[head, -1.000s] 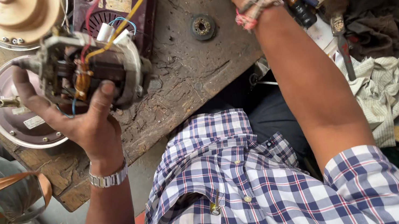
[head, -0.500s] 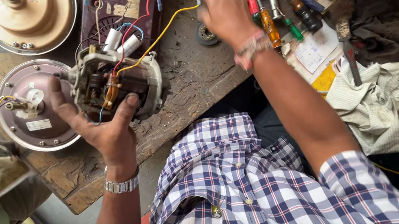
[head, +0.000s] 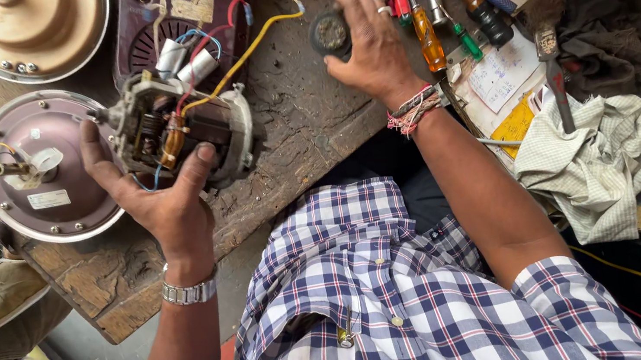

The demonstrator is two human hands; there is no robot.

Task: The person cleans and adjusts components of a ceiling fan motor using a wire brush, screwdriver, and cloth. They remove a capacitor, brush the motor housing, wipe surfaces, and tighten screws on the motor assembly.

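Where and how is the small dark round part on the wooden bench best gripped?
Probably by its rim, from above. The small dark round part lies flat on the worn wooden bench, so only its edge offers opposing faces. The right hand already has its fingertips around that edge; the left hand grips the exposed fan motor.

white label [head: 48,200] on maroon cover [head: 57,130], torn sticker [head: 195,5]

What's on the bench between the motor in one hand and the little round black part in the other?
In the head view, between the motor and the round black part, only a yellow wire crosses the bare, grimy wooden bench.
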